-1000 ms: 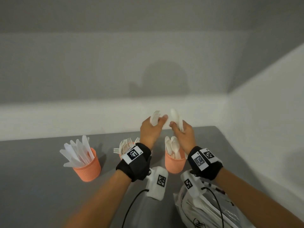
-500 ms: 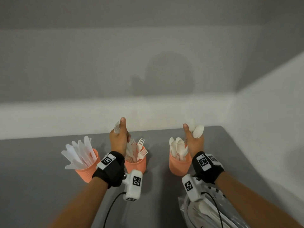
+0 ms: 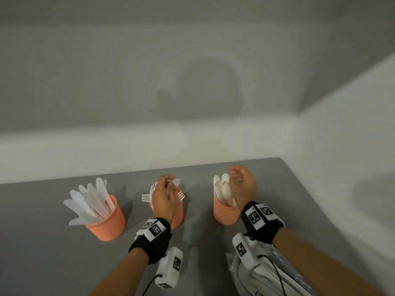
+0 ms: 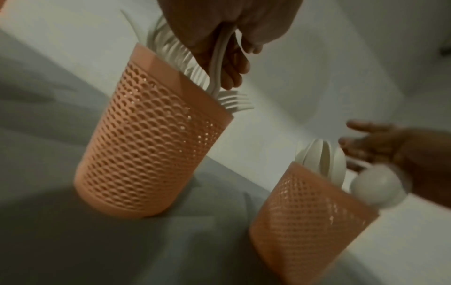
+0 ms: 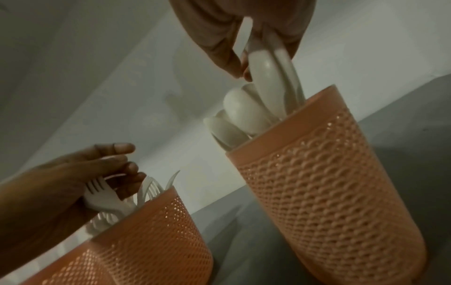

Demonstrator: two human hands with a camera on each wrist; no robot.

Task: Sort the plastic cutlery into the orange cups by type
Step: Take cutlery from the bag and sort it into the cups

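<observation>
Three orange mesh cups stand in a row on the grey table (image 3: 42,253). The left cup (image 3: 106,227) holds white knives (image 3: 89,201). My left hand (image 3: 164,195) hovers over the middle fork cup (image 3: 177,216) and pinches a white fork (image 4: 216,63) whose lower end dips into that cup (image 4: 151,154). My right hand (image 3: 241,184) is above the right spoon cup (image 3: 224,214) with fingers spread loosely. In the right wrist view, white spoons (image 5: 266,77) stand in the cup (image 5: 329,183) just under its fingertips.
A clear plastic bag (image 3: 267,280) of white cutlery lies at the table's near right, under my right forearm. White walls close the table's far side and right side. Bare grey table lies in front of the cups and to the left.
Both hands came down from a raised position to the cup rims. The left lowered its fork into the fork cup. The right let its spoons drop into the spoon cup and spread its fingers.
</observation>
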